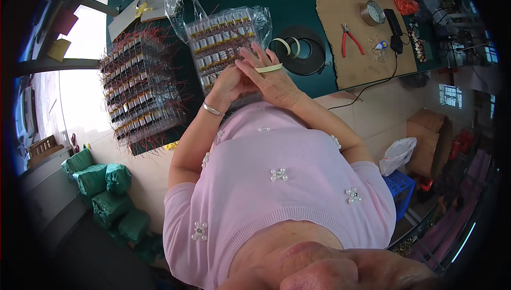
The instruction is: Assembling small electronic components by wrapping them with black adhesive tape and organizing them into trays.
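My left hand, with a silver bangle at the wrist, meets my right hand over the near edge of a clear plastic tray. Its fingertips are partly covered by the right hand. A narrow cream band, like a thin tape roll, lies across the right hand's fingers. The fingers of both hands come together, but whatever they pinch is hidden. Under and beyond them, the tray carries rows of small silver motors with yellow ends and thin red wires.
Left is a stack of trays with wired motors. Right are a black reel, cream tape rolls, red-handled pliers, a small glue bottle and a tin on cardboard. Green bundles are on the floor.
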### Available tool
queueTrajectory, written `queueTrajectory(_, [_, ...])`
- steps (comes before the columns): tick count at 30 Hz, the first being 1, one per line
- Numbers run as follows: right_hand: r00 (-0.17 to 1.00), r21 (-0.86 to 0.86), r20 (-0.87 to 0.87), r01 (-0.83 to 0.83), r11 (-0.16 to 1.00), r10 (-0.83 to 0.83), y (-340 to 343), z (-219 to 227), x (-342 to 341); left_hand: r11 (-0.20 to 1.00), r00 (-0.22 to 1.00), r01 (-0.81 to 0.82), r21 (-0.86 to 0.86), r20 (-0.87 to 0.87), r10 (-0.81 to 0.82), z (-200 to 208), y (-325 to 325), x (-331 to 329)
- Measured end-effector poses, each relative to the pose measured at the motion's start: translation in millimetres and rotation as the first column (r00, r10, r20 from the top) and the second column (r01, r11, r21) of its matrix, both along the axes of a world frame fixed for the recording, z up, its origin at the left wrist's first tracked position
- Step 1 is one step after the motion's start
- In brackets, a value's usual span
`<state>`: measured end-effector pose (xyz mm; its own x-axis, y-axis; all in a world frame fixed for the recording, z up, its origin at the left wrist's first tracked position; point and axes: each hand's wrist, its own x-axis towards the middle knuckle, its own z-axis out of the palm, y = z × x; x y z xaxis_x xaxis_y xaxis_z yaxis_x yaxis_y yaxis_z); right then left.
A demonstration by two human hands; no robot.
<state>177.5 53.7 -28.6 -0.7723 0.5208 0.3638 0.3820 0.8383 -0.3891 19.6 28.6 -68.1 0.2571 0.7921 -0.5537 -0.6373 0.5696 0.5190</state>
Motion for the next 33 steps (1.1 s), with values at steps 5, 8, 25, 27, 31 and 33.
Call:
queueTrajectory(5, [0.988, 0.019, 0.103, -0.114, 0.993, 0.112, -4.9, 6.4, -0.4, 0.985, 0.987, -0.032, 0.167, 0.16, 0.005, 7.5, 6.3, -7.8])
queueTrajectory(8, [0.999, 0.104, -0.009, -0.031, 0.994, 0.033, -8.9, 2.7, -0.2, 0.943, 0.993, -0.088, 0.322, -0.046, 0.109, 11.0, 21.9, -23.3])
queueTrajectory(25, [0.781, -0.834, -0.552, -0.516, 0.194, -0.292, 63.3, 71.9, 23.2, 0.782, 0.619, -0.606, 0.148, 0.704, 0.347, 62.4, 25.5, -13.1])
queueTrajectory(27, [0.814, -0.838, -0.504, -0.38, 0.391, -0.287, 72.3, 62.4, 20.5, 0.788, 0.627, -0.539, 0.298, 0.767, 0.139, 50.5, 29.1, -21.1])
queueTrajectory(31, [0.975, -0.949, -0.218, -0.203, 0.242, -0.039, 59.5, 30.4, 6.7, 0.763, 0.611, -0.468, 0.446, 0.787, -0.085, 46.6, 41.7, -24.8])
queueTrajectory(33, [0.983, -0.926, -0.172, -0.185, 0.328, 0.069, 47.7, 22.1, -4.2, 0.749, 0.598, -0.492, 0.443, 0.798, -0.079, 47.2, 48.8, -20.7])
